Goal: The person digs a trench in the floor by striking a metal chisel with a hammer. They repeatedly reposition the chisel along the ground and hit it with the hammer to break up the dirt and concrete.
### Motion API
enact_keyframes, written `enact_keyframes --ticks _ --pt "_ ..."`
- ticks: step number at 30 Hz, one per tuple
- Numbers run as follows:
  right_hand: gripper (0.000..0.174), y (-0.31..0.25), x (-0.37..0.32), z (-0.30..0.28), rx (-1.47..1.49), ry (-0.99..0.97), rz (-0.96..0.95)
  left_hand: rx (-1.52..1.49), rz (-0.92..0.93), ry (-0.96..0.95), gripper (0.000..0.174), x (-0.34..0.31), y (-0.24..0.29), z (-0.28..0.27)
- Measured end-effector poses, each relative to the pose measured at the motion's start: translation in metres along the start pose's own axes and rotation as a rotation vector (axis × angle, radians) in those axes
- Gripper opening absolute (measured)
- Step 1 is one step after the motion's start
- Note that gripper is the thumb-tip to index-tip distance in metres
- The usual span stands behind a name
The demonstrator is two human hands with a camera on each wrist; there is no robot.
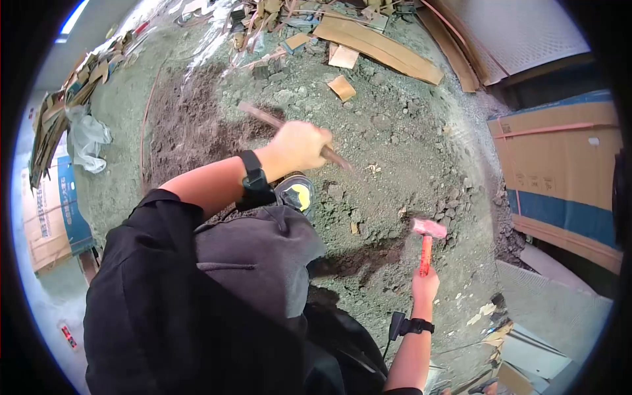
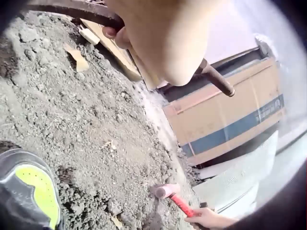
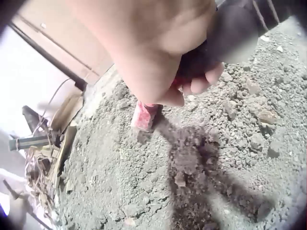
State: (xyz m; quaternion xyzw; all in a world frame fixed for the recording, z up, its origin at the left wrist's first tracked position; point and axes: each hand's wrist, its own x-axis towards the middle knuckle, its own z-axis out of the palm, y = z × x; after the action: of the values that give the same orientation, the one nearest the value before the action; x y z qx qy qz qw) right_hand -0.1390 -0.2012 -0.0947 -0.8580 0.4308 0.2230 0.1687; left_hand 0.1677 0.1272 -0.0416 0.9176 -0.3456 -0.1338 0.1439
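Note:
My left hand (image 1: 299, 145) grips a rusty metal bar (image 1: 262, 116) near its middle, above the broken ground. One end of the bar points to the upper left in the head view; its rounded other end (image 2: 225, 87) sticks out past the palm in the left wrist view. Lower right, my right hand (image 1: 424, 286) holds a club hammer by its red handle (image 1: 426, 253). The hammer's worn pinkish head (image 1: 429, 228) is low over the loose soil. In the right wrist view the hand hides most of the handle, while part of the hammer head (image 3: 145, 116) shows.
Crumbled grey soil (image 1: 395, 151) spreads around, with a dark dug strip (image 1: 359, 260) beside my shoe (image 1: 296, 193). Cardboard and wood scraps (image 1: 378, 49) lie at the top. A large strapped carton (image 1: 559, 145) stands on the right, and a plastic bag (image 1: 87, 138) at left.

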Motion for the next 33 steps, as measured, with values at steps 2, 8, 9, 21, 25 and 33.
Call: enact_keyframes --ticks 2,8,9,21,25,33 --pt "0.027 -0.036 -0.006 -0.014 0.067 -0.02 -0.138 -0.016 -0.141 0.127 0.016 -0.005 -0.024 -0.01" --pt "0.03 -0.23 0.0 -0.027 0.242 -0.159 -0.619 -0.289 -0.176 0.493 0.012 -0.057 -0.064 -0.039" --pt "0.031 -0.27 0.001 -0.022 0.273 -0.153 -0.708 -0.204 -0.198 0.501 0.018 -0.069 -0.065 -0.046" --pt "0.052 -0.371 0.038 0.088 -0.147 -0.262 -0.813 -0.312 -0.536 0.715 0.034 -0.216 -0.054 -0.053" --pt "0.051 -0.287 0.062 0.048 -0.32 -0.263 -0.795 -0.353 -0.636 0.757 0.033 -0.241 -0.038 -0.04" --pt "0.038 -0.245 0.047 -0.049 -0.146 -0.58 -0.314 -0.309 -0.559 0.85 0.031 -0.231 -0.041 -0.023"
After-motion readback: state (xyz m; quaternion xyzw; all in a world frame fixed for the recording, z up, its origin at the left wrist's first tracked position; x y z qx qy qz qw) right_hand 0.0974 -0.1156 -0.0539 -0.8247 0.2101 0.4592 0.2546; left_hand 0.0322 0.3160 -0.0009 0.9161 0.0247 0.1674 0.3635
